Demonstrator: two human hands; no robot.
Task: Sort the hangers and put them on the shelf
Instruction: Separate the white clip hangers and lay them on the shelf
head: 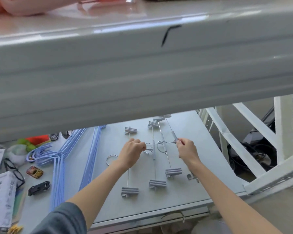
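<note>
Both hands are reached in onto the lower shelf (184, 191), under the front edge of the upper shelf (142, 73), which blocks most of the view. The left hand (131, 153) is pinched shut on the wire hook of a grey clip hanger (154, 154), near its mid bar. The right hand (187, 149) is closed, thumb & fingers together, on the neck of another clip hanger (172, 137), just where hook meets bar. Four clip hangers are seen laid roughly parallel on the shelf, w/ grey clips at both ends; the far ends of the right ones are hidden by the upper shelf. A loose hook (111, 159) from the leftmost one shows just left of the left wrist. To the left, blue hangers (57, 166) are stacked flat in a bundle, well apart from the clip ones. Further left lie two toy cars (39, 188), glasses (13, 171) & packets (2, 200). A small metal clip (192, 177) lies near the right forearm.
</note>
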